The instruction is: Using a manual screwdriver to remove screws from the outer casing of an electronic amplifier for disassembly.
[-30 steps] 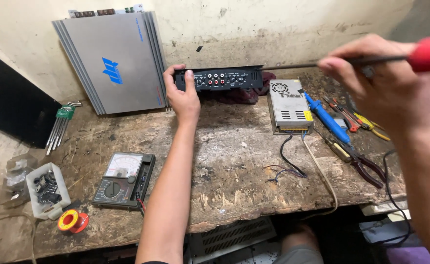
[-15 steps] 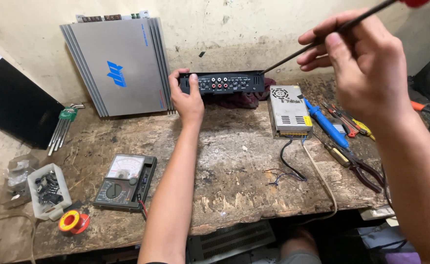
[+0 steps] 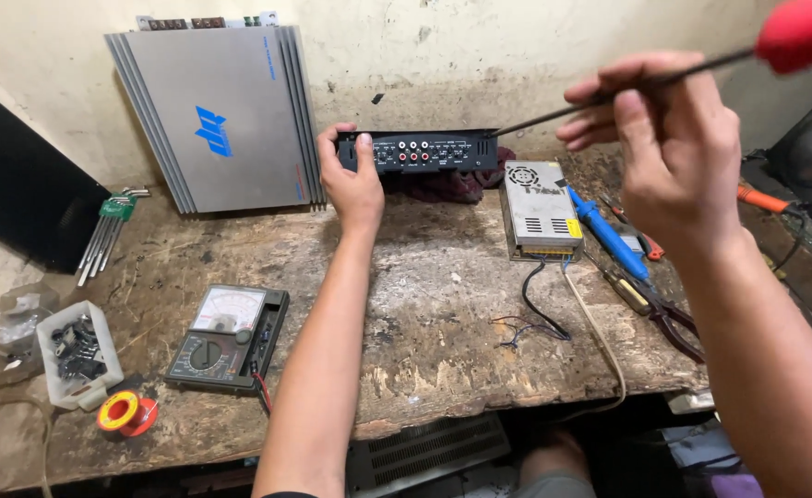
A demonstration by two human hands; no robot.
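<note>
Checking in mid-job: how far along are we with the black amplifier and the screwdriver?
Early, by the look of it. Done: the black amplifier stands on edge at the back of the bench, steadied by the left hand. In hand: the right hand holds the red-handled screwdriver, tip at the amplifier's right end. Left: the case looks closed; I see no loose screws.

Your left hand (image 3: 355, 184) grips the left end of the black amplifier (image 3: 424, 152) at 12 o'clock on the workbench (image 3: 424, 304). Your right hand (image 3: 674, 152), at 2 o'clock, holds a red-handled screwdriver (image 3: 701, 69), tip touching the amplifier's right end. A multimeter (image 3: 229, 337) lies at 8 o'clock.
</note>
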